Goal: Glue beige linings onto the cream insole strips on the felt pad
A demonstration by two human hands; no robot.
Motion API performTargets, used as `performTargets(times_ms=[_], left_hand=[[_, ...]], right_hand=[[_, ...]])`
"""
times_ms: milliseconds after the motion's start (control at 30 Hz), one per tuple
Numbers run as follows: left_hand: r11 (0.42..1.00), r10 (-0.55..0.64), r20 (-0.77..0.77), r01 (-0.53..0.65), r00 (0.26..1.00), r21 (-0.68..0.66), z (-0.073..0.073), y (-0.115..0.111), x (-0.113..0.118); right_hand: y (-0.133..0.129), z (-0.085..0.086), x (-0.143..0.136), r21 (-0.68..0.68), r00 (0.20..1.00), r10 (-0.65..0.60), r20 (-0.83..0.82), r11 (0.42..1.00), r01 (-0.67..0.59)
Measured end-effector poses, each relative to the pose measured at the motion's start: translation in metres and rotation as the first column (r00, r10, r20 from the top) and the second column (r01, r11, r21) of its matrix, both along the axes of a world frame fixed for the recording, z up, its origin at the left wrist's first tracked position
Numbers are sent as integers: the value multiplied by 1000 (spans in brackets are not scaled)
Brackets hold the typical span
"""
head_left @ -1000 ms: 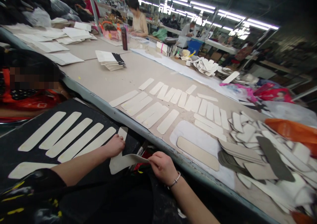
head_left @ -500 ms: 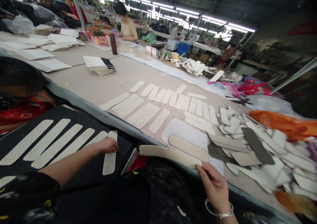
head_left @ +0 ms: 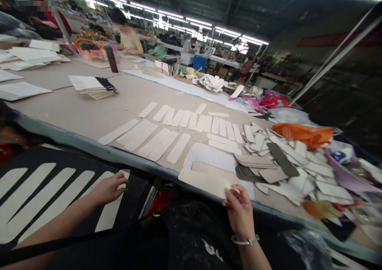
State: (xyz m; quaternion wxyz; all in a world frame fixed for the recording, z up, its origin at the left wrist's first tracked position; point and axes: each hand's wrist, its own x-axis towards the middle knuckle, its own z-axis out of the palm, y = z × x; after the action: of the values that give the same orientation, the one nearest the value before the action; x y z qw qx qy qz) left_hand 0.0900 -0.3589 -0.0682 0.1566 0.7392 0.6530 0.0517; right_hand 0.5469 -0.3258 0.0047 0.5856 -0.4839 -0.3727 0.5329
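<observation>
My right hand [head_left: 238,206], with a bracelet at the wrist, pinches the right end of a long cream strip [head_left: 204,183] at the table's front edge. That strip partly covers a beige strip [head_left: 213,172] on a white sheet [head_left: 198,152]. My left hand [head_left: 113,187] is over the black surface [head_left: 135,198] at the lower left, its fingers apart and curved. Beneath and beside it lies a cream strip [head_left: 110,212], the last in a slanted row of similar strips [head_left: 56,200].
Short cream strips [head_left: 179,118] lie in rows on the table [head_left: 89,111]. Grey and beige pieces [head_left: 256,162] are stacked at right, beside a heap of white pieces [head_left: 310,174] and an orange bag [head_left: 301,135]. A person's head shows at the left edge.
The view has turned right. My left hand has loosened from the strip on the black surface. The strip in my right hand now lies flatter over the beige one.
</observation>
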Motion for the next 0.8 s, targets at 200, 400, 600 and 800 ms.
performTargets(times_ms=[200, 400, 600, 800], left_hand=[[946, -51, 265, -39, 963, 323, 19, 21, 68], [913, -247, 370, 87, 895, 398, -3, 57, 149], [908, -302, 460, 105, 835, 406, -13, 84, 188], [900, -369, 527, 152, 766, 408, -1, 90, 206]], right_hand=[[-1, 12, -7, -15, 990, -54, -133, 999, 52], [2, 13, 2, -73, 934, -149, -325, 989, 132], [-1, 8, 16, -200, 858, -211, -468, 971, 130], [-2, -9, 41, -245, 829, -308, -467, 946, 213]])
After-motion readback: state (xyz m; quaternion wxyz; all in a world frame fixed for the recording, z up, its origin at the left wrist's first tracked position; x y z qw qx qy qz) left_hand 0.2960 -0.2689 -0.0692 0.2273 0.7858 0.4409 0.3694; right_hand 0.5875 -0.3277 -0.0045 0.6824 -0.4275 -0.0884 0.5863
